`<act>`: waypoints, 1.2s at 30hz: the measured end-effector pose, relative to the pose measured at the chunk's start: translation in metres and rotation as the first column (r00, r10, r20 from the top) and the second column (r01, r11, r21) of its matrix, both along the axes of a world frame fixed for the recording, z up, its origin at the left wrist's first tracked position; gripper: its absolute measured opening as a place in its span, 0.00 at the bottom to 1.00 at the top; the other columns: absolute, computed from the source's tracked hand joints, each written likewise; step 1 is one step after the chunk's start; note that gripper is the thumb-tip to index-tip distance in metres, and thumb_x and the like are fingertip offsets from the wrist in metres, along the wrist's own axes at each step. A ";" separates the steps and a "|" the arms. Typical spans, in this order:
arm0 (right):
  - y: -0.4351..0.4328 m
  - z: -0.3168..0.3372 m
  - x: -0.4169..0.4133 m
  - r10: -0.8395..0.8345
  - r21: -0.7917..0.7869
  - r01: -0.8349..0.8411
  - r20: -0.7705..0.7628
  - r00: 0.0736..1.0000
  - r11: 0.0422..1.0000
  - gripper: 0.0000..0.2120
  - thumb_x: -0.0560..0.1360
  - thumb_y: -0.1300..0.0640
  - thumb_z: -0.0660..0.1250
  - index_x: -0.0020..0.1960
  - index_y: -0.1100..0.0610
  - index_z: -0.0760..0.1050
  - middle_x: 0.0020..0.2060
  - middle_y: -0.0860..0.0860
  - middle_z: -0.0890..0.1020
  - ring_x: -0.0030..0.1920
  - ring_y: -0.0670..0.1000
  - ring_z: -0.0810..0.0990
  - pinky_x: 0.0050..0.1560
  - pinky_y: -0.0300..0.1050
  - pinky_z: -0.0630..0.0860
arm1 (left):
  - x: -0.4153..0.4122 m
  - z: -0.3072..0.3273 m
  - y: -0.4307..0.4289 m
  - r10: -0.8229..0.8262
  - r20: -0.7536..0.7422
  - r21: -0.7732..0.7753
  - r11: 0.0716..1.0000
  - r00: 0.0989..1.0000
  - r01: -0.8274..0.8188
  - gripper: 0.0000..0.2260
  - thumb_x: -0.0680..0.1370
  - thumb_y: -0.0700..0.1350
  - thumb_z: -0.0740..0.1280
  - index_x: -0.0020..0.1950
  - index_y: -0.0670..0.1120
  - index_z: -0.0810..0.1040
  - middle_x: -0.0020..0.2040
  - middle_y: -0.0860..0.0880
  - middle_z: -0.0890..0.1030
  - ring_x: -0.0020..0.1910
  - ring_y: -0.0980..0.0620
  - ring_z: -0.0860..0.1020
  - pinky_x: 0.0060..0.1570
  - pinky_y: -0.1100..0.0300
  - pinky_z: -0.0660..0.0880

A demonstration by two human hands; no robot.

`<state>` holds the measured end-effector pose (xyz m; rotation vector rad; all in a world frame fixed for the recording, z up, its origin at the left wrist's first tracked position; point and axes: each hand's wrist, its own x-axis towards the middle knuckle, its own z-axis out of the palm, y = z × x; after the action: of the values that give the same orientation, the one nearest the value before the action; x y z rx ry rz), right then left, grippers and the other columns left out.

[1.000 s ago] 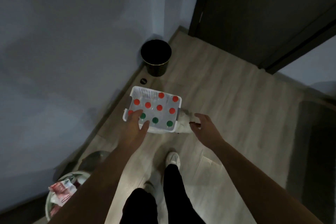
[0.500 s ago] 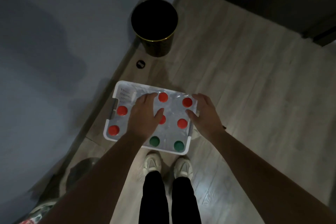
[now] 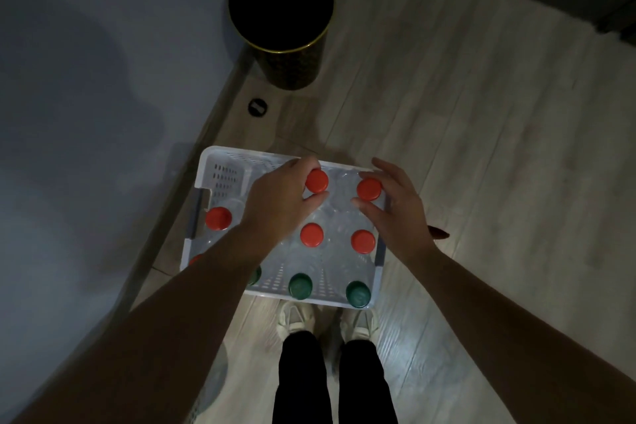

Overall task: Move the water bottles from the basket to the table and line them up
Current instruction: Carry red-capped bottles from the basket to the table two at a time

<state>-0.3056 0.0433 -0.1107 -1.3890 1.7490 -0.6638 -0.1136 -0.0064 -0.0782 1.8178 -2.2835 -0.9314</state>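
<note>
step: we pick from basket (image 3: 223, 172) | L hand (image 3: 275, 206) fingers curled round 12 o'clock bottle (image 3: 316, 181) | R hand (image 3: 395, 213) fingers round 1 o'clock bottle (image 3: 369, 189) | next: lift both straight up; surface not in view

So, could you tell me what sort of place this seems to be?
Probably a room corner in a home: wood-look floor, a black bin by the wall, and a basket of bottles.

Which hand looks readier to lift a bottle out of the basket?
Left, probably. The left hand has thumb and fingers pinching round a red-capped bottle; the right hand curves loosely beside its neighbour, not clearly gripping.
</note>
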 end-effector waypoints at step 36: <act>0.005 0.525 0.024 0.337 -0.386 -0.150 0.477 0.812 0.910 0.09 0.80 0.57 0.60 0.55 0.61 0.73 0.47 0.54 0.80 0.48 0.52 0.80 0.51 0.44 0.76 | 0.099 0.526 0.052 0.037 -0.807 -0.159 0.948 0.590 -0.277 0.13 0.69 0.43 0.73 0.52 0.46 0.77 0.51 0.50 0.82 0.52 0.54 0.81 0.53 0.61 0.76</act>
<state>-0.2821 0.0484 0.4140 -1.4393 1.0171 -1.1149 -0.0142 0.0457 0.4476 1.0988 -1.5352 -1.0451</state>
